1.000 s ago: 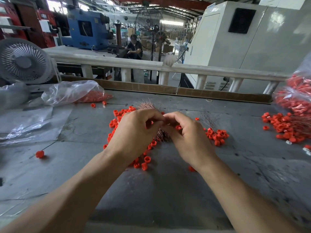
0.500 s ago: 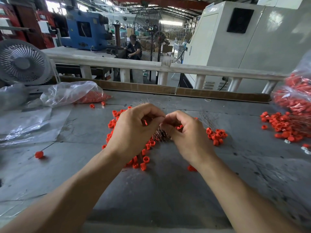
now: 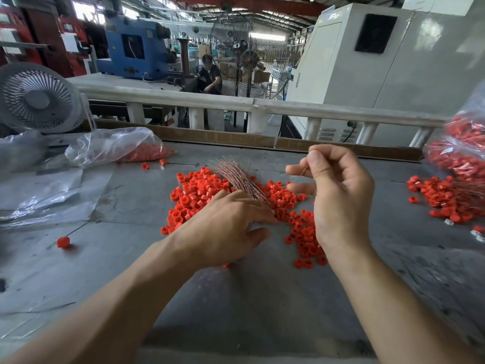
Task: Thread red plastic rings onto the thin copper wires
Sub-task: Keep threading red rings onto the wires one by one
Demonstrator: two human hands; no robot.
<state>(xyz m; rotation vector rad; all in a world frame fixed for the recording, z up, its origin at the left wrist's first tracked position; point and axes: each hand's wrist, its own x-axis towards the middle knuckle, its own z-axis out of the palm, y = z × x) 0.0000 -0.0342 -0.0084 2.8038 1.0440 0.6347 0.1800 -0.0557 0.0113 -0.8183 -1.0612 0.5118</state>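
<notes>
My right hand (image 3: 338, 195), raised, pinches one copper wire (image 3: 304, 170) between thumb and forefinger. My left hand (image 3: 225, 227) rests, fingers loosely extended, on the wire bundle (image 3: 236, 177) amid the loose rings (image 3: 199, 190) on the counter (image 3: 236, 298). The wire looks hair-thin and easily bent, so I would grip it near its tip; rings seem light, rigid, prone to scatter.

Small red glossy plastic rings (image 3: 199, 193) are seen heaped on a grey, matt, scuffed worktop (image 3: 236, 311); thin bare copper wires (image 3: 236, 177) gleam; a clear, crinkled, shiny plastic bag (image 3: 110, 145) is noted.
</notes>
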